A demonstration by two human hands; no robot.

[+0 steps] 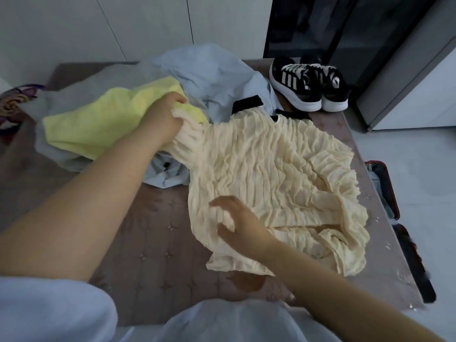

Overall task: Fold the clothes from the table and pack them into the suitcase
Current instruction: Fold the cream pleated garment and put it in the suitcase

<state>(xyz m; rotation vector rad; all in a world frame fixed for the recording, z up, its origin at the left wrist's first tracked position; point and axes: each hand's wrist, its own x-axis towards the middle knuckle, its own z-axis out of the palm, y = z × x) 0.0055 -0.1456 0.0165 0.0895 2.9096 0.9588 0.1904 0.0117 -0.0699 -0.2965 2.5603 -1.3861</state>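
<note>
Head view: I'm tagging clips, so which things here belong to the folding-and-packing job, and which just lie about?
Job: cream crinkled top, gripped by left hand, touched by right hand; yellow garment; pale blue garment; suitcase.
Lying about: black sneakers; dark cabinet.

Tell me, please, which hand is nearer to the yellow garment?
The left. The left hand lies against the yellow garment, at its right edge, gripping the cream top by a sleeve there; the right hand is over the cream top's near side, well away.

On cream top: left hand, right hand.
</note>
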